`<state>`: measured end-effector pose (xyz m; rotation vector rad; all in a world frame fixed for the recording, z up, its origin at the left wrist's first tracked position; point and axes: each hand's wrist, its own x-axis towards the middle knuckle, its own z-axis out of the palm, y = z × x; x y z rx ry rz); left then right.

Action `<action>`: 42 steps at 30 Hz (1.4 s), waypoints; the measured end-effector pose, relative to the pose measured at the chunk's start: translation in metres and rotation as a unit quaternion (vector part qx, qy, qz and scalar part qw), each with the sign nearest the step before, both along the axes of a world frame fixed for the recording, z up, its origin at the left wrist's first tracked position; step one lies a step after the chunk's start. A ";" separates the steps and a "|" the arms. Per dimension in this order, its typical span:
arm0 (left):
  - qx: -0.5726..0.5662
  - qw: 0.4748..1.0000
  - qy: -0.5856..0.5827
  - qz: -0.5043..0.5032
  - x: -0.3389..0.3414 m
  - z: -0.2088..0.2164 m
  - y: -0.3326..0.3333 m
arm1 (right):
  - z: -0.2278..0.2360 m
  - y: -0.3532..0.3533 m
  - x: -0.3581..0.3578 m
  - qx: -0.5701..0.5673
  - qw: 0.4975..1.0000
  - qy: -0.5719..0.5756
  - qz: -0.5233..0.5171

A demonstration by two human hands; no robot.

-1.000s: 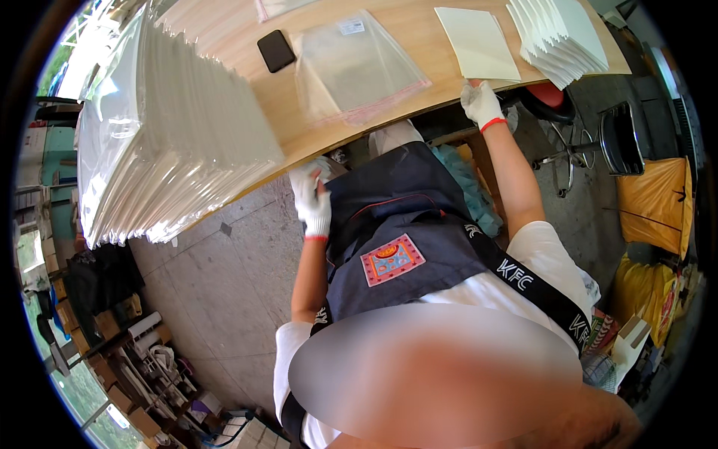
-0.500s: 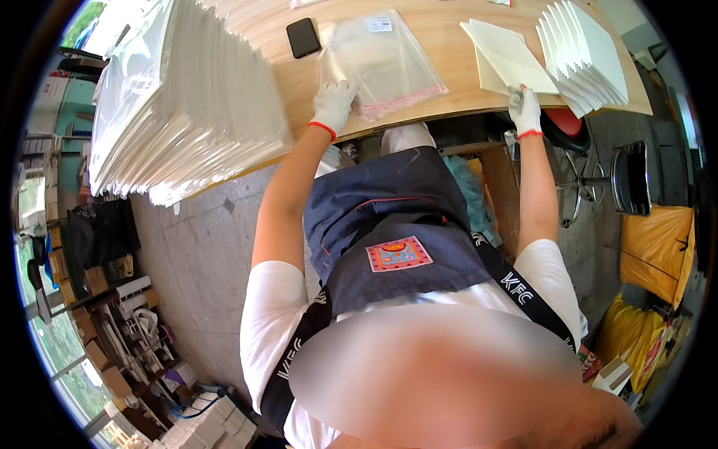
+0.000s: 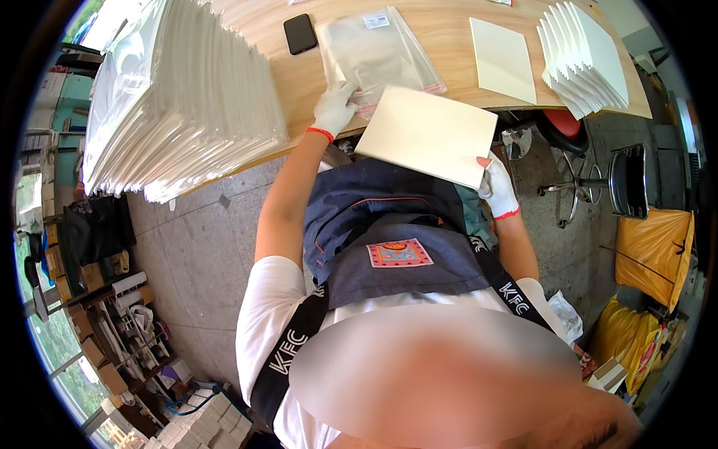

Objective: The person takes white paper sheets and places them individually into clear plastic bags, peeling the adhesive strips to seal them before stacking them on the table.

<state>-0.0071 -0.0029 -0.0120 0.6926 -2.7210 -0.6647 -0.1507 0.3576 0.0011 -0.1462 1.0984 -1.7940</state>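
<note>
My right hand (image 3: 497, 183), in a white glove with a red cuff, grips the lower right corner of a cream-white rectangular board (image 3: 428, 135). The board is tilted in front of the table edge, above my apron, and its far corner overlaps the bags. My left hand (image 3: 335, 108), gloved alike, has its fingers closed at the near left corner of a clear plastic bag (image 3: 366, 56) on top of a flat pile. Part of the bag's pink-striped near edge is hidden by the board. Another cream-white board (image 3: 502, 60) lies on the table at the right.
A tall stack of plastic-wrapped white sheets (image 3: 187, 97) fills the table's left side. A black phone (image 3: 300, 34) lies left of the bags. At the right end, a fanned stack of white boards (image 3: 587, 60) sits on the wooden table (image 3: 456, 45). A chair (image 3: 628, 183) stands beyond.
My right hand has lifted a board off the table's right side and brought it left and toward me. The other board there is now uncovered. My left hand stays at the bag's corner.
</note>
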 end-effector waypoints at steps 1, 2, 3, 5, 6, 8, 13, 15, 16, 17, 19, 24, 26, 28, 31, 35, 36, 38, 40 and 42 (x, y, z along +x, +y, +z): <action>-0.034 0.999 0.006 0.023 0.002 -0.001 0.000 | 0.010 -0.006 0.010 0.004 1.000 0.002 -0.030; -0.068 0.997 0.012 0.046 0.005 -0.002 0.000 | 0.015 -0.010 0.016 0.008 0.998 0.004 -0.060; -0.102 0.992 0.018 0.070 0.007 -0.003 0.001 | 0.008 -0.011 0.016 0.004 0.998 -0.022 -0.056; -0.106 0.992 0.013 0.062 0.003 0.005 0.004 | -0.006 -0.012 0.020 -0.004 0.996 -0.073 -0.055; -0.108 0.992 0.011 0.058 0.000 0.011 0.006 | -0.012 -0.019 0.029 0.006 0.995 -0.068 -0.072; -0.003 0.998 0.021 0.057 -0.002 0.026 0.012 | -0.013 -0.027 0.043 -0.003 0.993 -0.079 -0.087; 0.128 0.991 0.048 0.007 -0.002 0.025 0.005 | -0.011 -0.045 0.064 0.009 0.986 -0.081 -0.146; 0.104 0.993 0.064 0.002 -0.002 0.028 0.014 | -0.011 -0.047 0.073 -0.015 0.989 -0.066 -0.134; 0.095 0.993 0.076 -0.002 0.001 0.028 0.020 | -0.009 -0.051 0.078 -0.018 0.987 -0.071 -0.143; 0.086 0.992 0.088 -0.007 0.004 0.025 0.027 | -0.008 -0.054 0.081 -0.021 0.985 -0.076 -0.151; 0.107 0.972 0.205 0.031 0.007 0.007 0.042 | -0.004 -0.056 0.086 -0.039 0.986 -0.071 -0.148; 0.431 0.754 0.438 0.233 -0.019 -0.028 0.089 | 0.011 -0.065 0.091 -0.035 0.987 -0.047 -0.152; 0.529 0.704 0.409 0.240 -0.023 0.000 0.102 | 0.009 -0.065 0.083 -0.042 0.987 -0.036 -0.152; 0.552 0.686 0.430 0.199 -0.027 -0.033 0.094 | 0.007 -0.065 0.077 -0.031 0.985 -0.055 -0.161; 0.564 0.684 0.427 0.176 -0.037 -0.047 0.088 | 0.010 -0.066 0.074 -0.032 0.987 -0.044 -0.153; 0.563 0.721 0.344 0.212 -0.041 -0.036 0.087 | -0.001 -0.068 0.065 -0.043 0.993 -0.039 -0.106; 0.537 0.752 0.319 0.213 -0.036 -0.043 0.087 | -0.002 -0.069 0.065 -0.045 0.994 -0.043 -0.090; 0.527 0.770 0.298 0.201 -0.028 -0.051 0.096 | -0.002 -0.071 0.068 -0.039 0.994 -0.038 -0.090; 0.556 0.748 0.312 0.184 -0.009 -0.069 0.119 | -0.001 -0.076 0.077 0.016 0.996 -0.033 -0.087; 0.658 0.650 0.335 0.179 0.012 -0.087 0.149 | -0.007 -0.079 0.087 0.078 0.993 -0.051 -0.070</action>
